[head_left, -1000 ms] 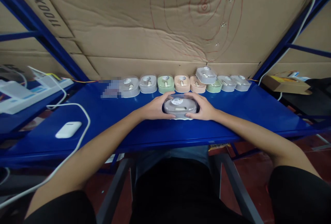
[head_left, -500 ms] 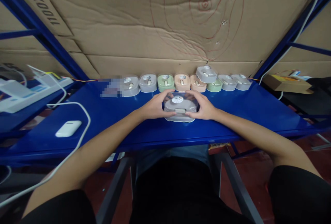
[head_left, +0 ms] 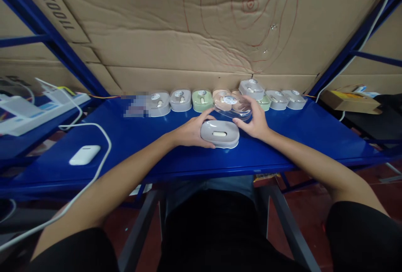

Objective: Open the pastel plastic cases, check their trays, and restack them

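Note:
A grey oval box (head_left: 220,134) with a pale handle on top rests on the blue table (head_left: 150,155) in front of me. My left hand (head_left: 196,132) grips its left end, thumb at the front and fingers behind. Off the box, a clear lid (head_left: 234,106) with a round sticker is tilted in the air, behind and to the right. My right hand (head_left: 253,119) holds the lid's right end between thumb and fingers. Through the lid, peach boxes of the back row show.
Along the cardboard wall stand several lidded boxes, among them a green one (head_left: 202,101) and a grey one (head_left: 180,100). Another grey box (head_left: 251,89) is stacked on the row. A white earphone case (head_left: 84,155) and a white cable (head_left: 105,159) lie at left.
The clear lid has come off the grey box, moving up and to the right in my right hand. My left hand still grips the box, which has stayed in place.

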A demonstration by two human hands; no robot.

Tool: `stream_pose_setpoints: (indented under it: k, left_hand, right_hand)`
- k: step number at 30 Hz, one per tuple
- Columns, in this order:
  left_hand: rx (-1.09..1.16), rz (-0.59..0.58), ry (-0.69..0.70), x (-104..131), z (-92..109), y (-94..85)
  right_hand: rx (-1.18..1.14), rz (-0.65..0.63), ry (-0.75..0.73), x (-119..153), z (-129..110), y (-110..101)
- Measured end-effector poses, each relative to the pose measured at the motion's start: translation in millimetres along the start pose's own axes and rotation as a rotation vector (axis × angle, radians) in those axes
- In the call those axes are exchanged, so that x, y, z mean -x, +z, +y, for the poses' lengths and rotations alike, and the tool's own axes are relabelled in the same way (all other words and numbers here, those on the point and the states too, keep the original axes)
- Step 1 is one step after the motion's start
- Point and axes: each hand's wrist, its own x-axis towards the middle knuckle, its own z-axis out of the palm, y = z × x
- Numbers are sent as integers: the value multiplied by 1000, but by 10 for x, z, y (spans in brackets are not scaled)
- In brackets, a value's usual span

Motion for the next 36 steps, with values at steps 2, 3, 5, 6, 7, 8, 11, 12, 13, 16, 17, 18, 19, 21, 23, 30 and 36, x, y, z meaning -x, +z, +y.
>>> stream_pose_setpoints:
  k: [2,3,5,6,7,8,11,12,13,16,17,18,19,21,23,30,36]
  left_hand:
    - [-16,11,4,-3,18,11]
    - [-21,26,7,-4,20,14]
    - [-21,60,21,-4,11,15]
    - [-11,75,32,-4,5,11]
    - [6,87,42,-4,-2,3]
    - [28,96,50,-4,-9,-8]
    - [102,134,53,-3,-37,-67]
    - [120,150,45,-1,-52,-97]
    - [129,168,34,3,-72,-134]
    - [76,230,-18,29,-140,-284]
    - [29,253,-47,42,-159,-342]
    - [-31,274,-83,56,-174,-398]
    - [-97,291,-127,70,-183,-450]
    - [-227,311,-218,89,-185,-531]
    - [-324,306,-285,93,-176,-570]
    - [-434,178,-312,54,-248,-540]
    - [-418,87,-249,93,-334,-613]
  right_hand:
    - [29,2,-5,-17,22,-26]
    - [44,-4,-12,-21,31,-35]
    - [69,-25,-10,-25,38,-44]
    - [76,-37,4,-25,37,-46]
    - [77,-49,25,-25,33,-47]
    - [74,-56,52,-25,28,-48]
    - [50,-42,142,-32,16,-54]
    - [41,-28,164,-37,16,-60]
    - [32,-15,179,-42,17,-67]
    - [10,-12,194,-59,20,-98]
    - [6,-25,195,-63,19,-107]
    - [3,-42,195,-66,17,-114]
    - [0,-63,194,-68,13,-116]
    - [-5,-106,191,-68,5,-105]
    - [-5,-144,204,-65,2,-79]
    - [59,-294,347,-80,41,-38]
    - [204,-530,318,-160,221,-198]
